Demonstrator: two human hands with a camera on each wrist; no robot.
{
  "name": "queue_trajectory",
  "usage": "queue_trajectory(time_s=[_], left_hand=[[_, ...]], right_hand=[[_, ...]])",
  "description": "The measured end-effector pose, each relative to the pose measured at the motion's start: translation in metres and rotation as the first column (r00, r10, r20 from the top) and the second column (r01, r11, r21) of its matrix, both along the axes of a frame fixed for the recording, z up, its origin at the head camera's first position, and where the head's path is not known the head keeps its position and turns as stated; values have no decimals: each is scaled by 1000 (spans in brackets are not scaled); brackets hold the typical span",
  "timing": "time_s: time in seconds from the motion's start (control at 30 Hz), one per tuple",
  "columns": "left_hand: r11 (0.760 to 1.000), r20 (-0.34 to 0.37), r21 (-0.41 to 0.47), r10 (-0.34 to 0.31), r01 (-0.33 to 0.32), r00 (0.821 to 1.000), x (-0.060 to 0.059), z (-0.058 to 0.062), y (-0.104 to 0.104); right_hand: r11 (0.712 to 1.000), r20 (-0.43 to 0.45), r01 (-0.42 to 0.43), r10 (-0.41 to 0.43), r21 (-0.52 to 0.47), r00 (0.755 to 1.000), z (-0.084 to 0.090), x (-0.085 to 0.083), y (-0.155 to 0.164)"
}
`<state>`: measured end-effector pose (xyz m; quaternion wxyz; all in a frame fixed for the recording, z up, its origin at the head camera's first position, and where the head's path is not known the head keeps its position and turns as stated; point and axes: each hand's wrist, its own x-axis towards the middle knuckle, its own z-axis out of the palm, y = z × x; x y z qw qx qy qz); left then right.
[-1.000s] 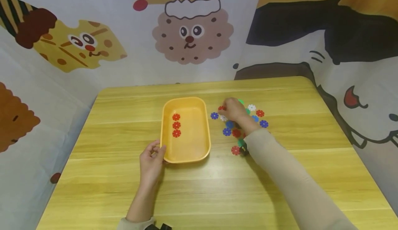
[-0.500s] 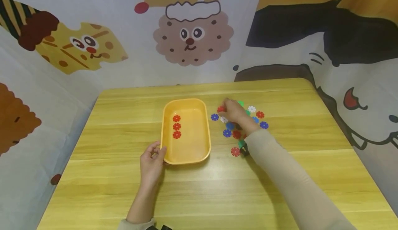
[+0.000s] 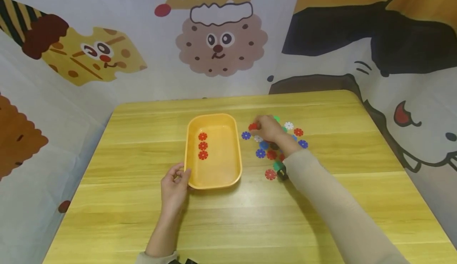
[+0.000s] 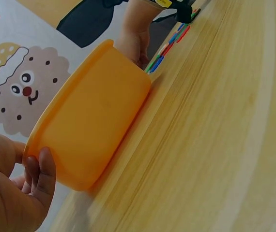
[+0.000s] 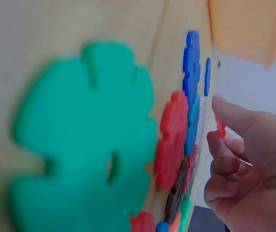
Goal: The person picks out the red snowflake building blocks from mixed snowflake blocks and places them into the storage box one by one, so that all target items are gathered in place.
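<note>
An orange tray (image 3: pixel 235 153) sits mid-table with three red flower discs (image 3: pixel 202 145) lined up inside. My left hand (image 3: pixel 173 187) grips the tray's near left corner, thumb on the rim; the tray (image 4: pixel 94 116) and this hand (image 4: pixel 12 193) also show in the left wrist view. My right hand (image 3: pixel 268 129) hovers over a scatter of flower discs right of the tray and pinches a red disc (image 3: pixel 253 127) at its fingertips. The right wrist view shows that red disc (image 5: pixel 220 128) between thumb and finger, with a green disc (image 5: pixel 84 145) close and blurred.
Loose blue (image 3: pixel 246 135), white (image 3: pixel 288 125), red (image 3: pixel 270 174) and green discs lie on the yellow wooden table (image 3: pixel 321 216) right of the tray. Cartoon-printed cloth walls (image 3: pixel 107 57) close in the table at the back and both sides.
The right hand has lifted slightly with the red disc pinched. The left hand and the tray stay as they were.
</note>
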<state>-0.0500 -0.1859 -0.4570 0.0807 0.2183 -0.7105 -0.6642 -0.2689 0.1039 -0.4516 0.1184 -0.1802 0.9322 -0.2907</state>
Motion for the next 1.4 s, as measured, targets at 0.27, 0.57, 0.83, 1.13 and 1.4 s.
queue_trajectory(time_s=[0.27, 0.57, 0.83, 1.13, 1.4], left_hand=[[999, -2, -32, 7, -7, 1000, -3, 1, -1], [999, 9, -36, 9, -9, 1000, -6, 2, -1], [999, -28, -39, -16, 15, 999, -12, 3, 1], [999, -3, -26, -44, 44, 999, -8, 2, 3], [999, 11, -19, -37, 37, 999, -7, 1, 5]], right_hand=[[992, -35, 28, -32, -121, 999, 3, 8, -6], [966, -62, -21, 5, -258, 998, 18, 25, -20], [957, -188, -115, 66, -265, 980, 35, 39, -34], [910, -186, -258, 206, -326, 961, 37, 63, -55], [901, -143, -333, 304, -278, 942, 33, 74, -80]])
